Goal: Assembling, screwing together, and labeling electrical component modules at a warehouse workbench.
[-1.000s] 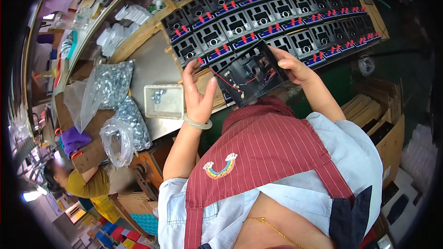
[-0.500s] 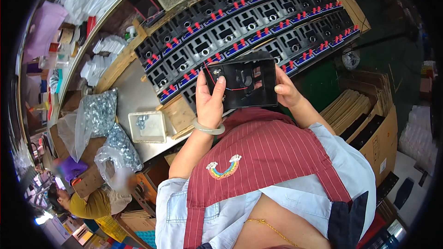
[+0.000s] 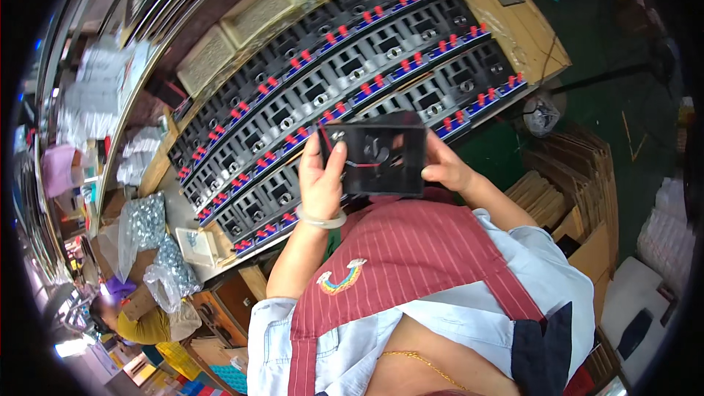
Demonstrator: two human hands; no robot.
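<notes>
Close to the chest, over a red striped apron (image 3: 418, 249), both hands hold a black square fan (image 3: 378, 158) up in the air. The left hand (image 3: 321, 183) has its grip closed on the fan's left edge, fingers wrapped over the front; the right hand (image 3: 446, 169) has its grip closed on the right edge. A red wire (image 3: 367, 165) crosses the fan's face. Beyond it, rows of similar black fans (image 3: 345, 81) with red and blue plugs cover the wooden surface (image 3: 513, 22). Farther left lie clear bags of screws (image 3: 147, 224).
</notes>
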